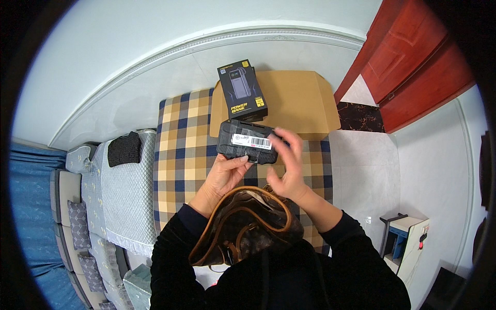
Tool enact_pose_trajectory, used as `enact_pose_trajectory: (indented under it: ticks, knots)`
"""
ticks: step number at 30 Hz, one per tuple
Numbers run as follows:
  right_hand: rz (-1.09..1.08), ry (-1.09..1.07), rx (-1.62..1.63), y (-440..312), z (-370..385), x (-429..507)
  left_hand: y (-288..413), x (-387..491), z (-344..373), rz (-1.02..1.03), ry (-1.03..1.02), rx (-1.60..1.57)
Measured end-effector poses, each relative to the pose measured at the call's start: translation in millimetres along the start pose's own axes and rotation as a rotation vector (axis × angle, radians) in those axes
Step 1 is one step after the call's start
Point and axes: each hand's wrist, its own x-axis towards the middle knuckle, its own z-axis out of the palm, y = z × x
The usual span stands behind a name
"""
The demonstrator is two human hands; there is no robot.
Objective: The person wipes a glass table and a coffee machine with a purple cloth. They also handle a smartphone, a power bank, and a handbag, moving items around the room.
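My left hand point(226, 174) grips the near edge of a black case point(226, 143), probably plastic, its thumb along the front. A white barcode label and what looks like clear tape or film cover the top of the case. My right hand point(290, 170) is at the case's right end, blurred, with fingers and thumb apart; whether a fingertip touches the case I cannot tell. Just beyond, a black power bank box point(241, 91) lies over the left part of a flat brown cardboard box point(298, 100). Below my hands sits an open brown monogram handbag point(255, 232) with tan trim.
A checked cloth point(182, 155) covers the table under these things. Left of it are a quilted, covered sofa point(128, 193) with a dark knitted cloth point(124, 149) on it. To the right stand a red door point(407, 50) and a small cabinet point(407, 240).
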Motion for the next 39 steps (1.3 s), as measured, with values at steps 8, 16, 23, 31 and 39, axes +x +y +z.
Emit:
enact_pose_trajectory:
  ticks: [8, 16, 23, 31, 39]
  knots:
    - [0.528, 0.026, 0.468, 13, 10, -7, -4, 5, -3, -0.026, 0.023, 0.052]
    - [-0.115, 0.034, -0.148, 17, 8, -3, -6, 7, -3, -0.002, 0.01, 0.006]
    - [-0.233, 0.031, -0.223, 16, 5, -4, -2, 0, 4, 0.013, -0.053, -0.063]
    - [0.158, 0.057, 0.251, 4, -3, -1, 2, 4, -4, 0.032, 0.005, 0.016]
    - [0.252, -0.03, 0.152, 4, 15, -12, -4, 8, 6, 0.013, 0.095, 0.081]
